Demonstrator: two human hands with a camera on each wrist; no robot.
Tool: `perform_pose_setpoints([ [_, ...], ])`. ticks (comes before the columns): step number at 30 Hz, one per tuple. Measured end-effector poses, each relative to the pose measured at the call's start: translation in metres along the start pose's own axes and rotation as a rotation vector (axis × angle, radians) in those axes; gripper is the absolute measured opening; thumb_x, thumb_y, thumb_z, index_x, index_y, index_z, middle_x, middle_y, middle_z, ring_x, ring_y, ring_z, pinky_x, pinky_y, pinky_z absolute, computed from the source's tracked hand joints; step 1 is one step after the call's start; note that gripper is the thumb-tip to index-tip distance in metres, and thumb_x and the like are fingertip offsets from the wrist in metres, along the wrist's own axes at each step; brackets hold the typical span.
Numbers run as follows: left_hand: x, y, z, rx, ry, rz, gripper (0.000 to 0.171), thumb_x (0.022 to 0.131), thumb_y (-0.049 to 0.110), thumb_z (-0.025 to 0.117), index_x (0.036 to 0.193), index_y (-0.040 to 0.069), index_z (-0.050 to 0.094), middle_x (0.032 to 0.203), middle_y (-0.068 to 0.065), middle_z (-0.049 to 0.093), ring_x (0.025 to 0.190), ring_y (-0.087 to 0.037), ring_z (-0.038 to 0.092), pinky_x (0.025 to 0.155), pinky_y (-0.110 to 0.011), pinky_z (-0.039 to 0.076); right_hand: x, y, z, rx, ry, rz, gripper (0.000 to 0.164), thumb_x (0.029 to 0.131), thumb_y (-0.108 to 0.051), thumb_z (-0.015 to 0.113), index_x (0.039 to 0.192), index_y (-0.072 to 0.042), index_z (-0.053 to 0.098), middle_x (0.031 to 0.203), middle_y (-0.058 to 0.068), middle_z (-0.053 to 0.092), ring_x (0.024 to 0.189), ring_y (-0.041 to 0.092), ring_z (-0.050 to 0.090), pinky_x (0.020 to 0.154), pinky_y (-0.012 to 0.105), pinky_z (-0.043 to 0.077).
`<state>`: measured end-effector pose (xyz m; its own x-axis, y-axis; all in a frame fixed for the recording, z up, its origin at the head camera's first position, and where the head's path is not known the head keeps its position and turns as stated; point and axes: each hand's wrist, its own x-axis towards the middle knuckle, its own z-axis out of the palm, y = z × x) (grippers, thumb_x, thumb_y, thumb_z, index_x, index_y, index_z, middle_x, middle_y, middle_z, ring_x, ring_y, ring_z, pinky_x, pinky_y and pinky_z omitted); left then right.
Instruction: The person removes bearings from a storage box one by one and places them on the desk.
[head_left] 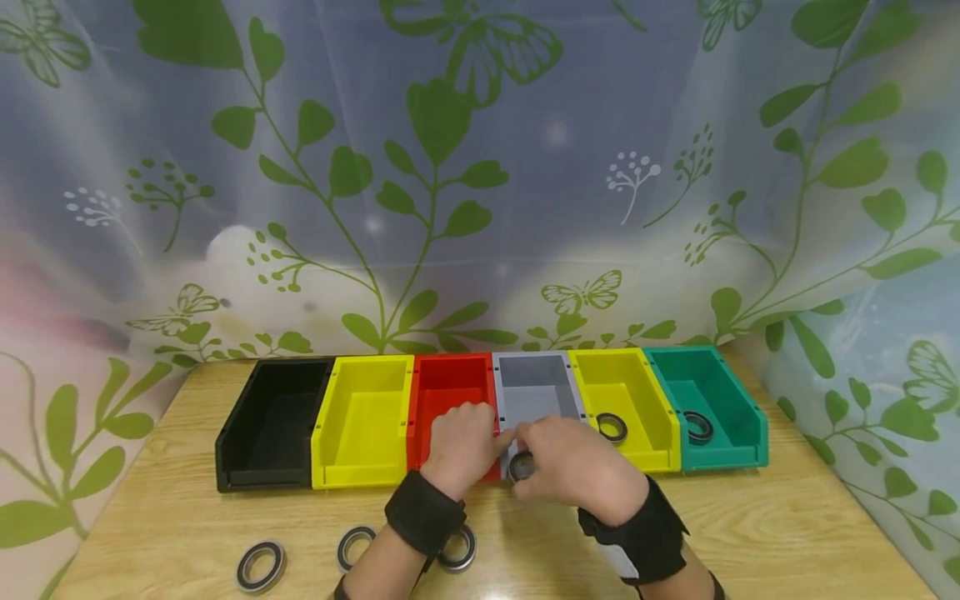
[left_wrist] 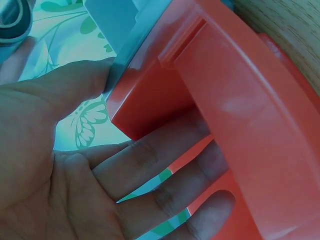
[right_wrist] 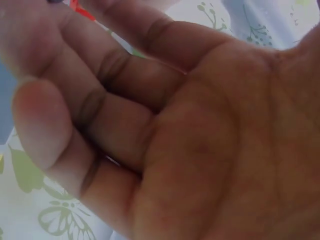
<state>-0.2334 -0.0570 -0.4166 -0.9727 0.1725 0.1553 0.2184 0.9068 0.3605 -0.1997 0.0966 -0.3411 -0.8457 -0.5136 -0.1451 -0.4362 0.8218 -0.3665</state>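
Note:
My right hand (head_left: pixel 577 467) pinches a ring-shaped ball bearing (head_left: pixel 512 468) at the front of the grey bin (head_left: pixel 536 400). The bearing (left_wrist: pixel 24 34) also shows at the upper left of the left wrist view. My left hand (head_left: pixel 461 442) is at the red bin (head_left: pixel 453 385), its thumb touching the edge where the red and grey bins meet. In the left wrist view the left fingers (left_wrist: pixel 150 162) reach loosely into the red bin, some fingertips hidden behind its front wall. The right wrist view shows the right palm and bent fingers (right_wrist: pixel 95 105).
Three bearings lie on the wooden table (head_left: pixel 187 500) in front: one bearing (head_left: pixel 260 567) at left, two near the left wrist. Single bearings sit in the right yellow bin (head_left: pixel 626 387) and green bin (head_left: pixel 712 387). A black bin (head_left: pixel 281 400) and another yellow bin (head_left: pixel 367 400) stand left.

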Motion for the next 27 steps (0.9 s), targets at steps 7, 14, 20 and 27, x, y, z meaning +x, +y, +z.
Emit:
perform_pose_setpoints([
  [7, 0.001, 0.001, 0.004, 0.005, 0.008, 0.005, 0.052, 0.089, 0.038, 0.081, 0.057, 0.011, 0.051, 0.048, -0.001, 0.036, 0.04, -0.018, 0.039, 0.039, -0.027, 0.033, -0.014, 0.001, -0.007, -0.044, 0.049, -0.035, 0.026, 0.077, -0.02, 0.084, 0.089, -0.009, 0.063, 0.071, -0.003, 0.055, 0.063, 0.016, 0.049, 0.056, 0.032, 0.039],
  [14, -0.001, 0.003, 0.004, 0.029, 0.017, -0.016, 0.047, 0.089, 0.039, 0.081, 0.061, 0.011, 0.056, 0.048, -0.002, 0.041, 0.041, -0.018, 0.042, 0.042, -0.028, 0.037, -0.026, 0.01, 0.013, -0.141, -0.013, -0.034, 0.035, 0.075, -0.025, 0.087, 0.096, -0.007, 0.066, 0.082, 0.0, 0.063, 0.067, 0.013, 0.054, 0.063, 0.031, 0.049],
  [20, -0.001, 0.005, 0.004, 0.042, 0.011, -0.031, 0.047, 0.09, 0.039, 0.08, 0.061, 0.01, 0.056, 0.048, -0.002, 0.041, 0.042, -0.018, 0.042, 0.043, -0.027, 0.037, -0.029, 0.024, 0.046, -0.236, -0.036, -0.093, 0.042, 0.075, -0.028, 0.088, 0.103, -0.004, 0.068, 0.083, 0.002, 0.063, 0.069, 0.013, 0.056, 0.067, 0.033, 0.052],
  [27, -0.001, 0.005, 0.006, 0.046, 0.017, -0.033, 0.047, 0.09, 0.039, 0.08, 0.061, 0.01, 0.057, 0.048, -0.002, 0.041, 0.041, -0.019, 0.042, 0.042, -0.028, 0.036, -0.031, 0.031, 0.07, -0.314, 0.023, -0.178, 0.04, 0.075, -0.032, 0.087, 0.097, -0.006, 0.066, 0.083, 0.004, 0.061, 0.071, 0.014, 0.057, 0.065, 0.033, 0.051],
])
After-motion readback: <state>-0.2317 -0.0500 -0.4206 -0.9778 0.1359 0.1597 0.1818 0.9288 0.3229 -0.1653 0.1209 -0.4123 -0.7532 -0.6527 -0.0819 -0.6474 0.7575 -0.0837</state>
